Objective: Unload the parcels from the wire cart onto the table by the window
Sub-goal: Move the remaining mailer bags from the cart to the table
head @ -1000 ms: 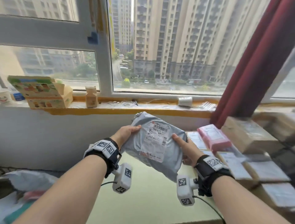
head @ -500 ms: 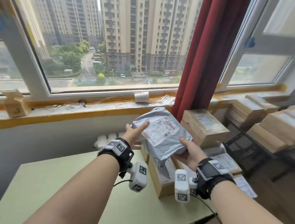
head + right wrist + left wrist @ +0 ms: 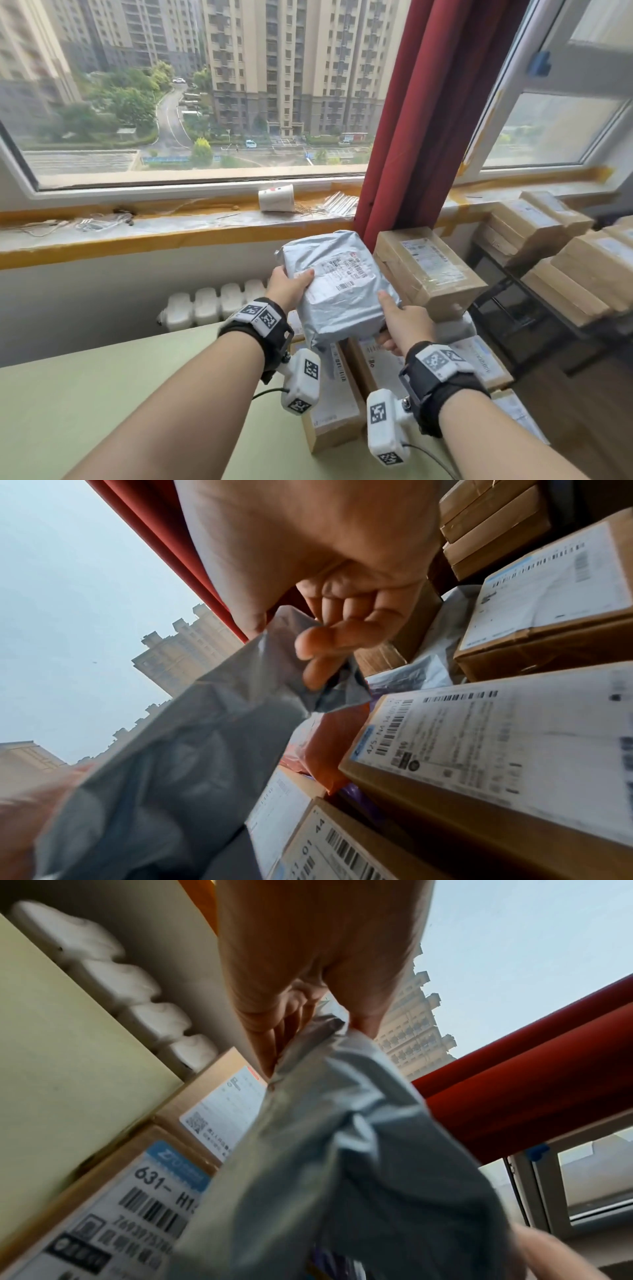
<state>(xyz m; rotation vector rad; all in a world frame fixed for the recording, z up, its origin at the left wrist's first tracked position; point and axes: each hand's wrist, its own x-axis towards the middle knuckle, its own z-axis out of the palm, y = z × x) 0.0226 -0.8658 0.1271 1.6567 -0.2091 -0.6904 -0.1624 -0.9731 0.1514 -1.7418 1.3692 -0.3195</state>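
green table [image 3: 102, 394]: both hands hold grey parcel [image 3: 337, 291] above boxes [image 3: 337, 407].

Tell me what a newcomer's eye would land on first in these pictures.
First, the grey plastic mailer at centre, held up by the left hand and right hand above the labelled cardboard boxes stacked at the green table's right end. Next, the red curtain hanging just behind it, against the window's tall apartment blocks.
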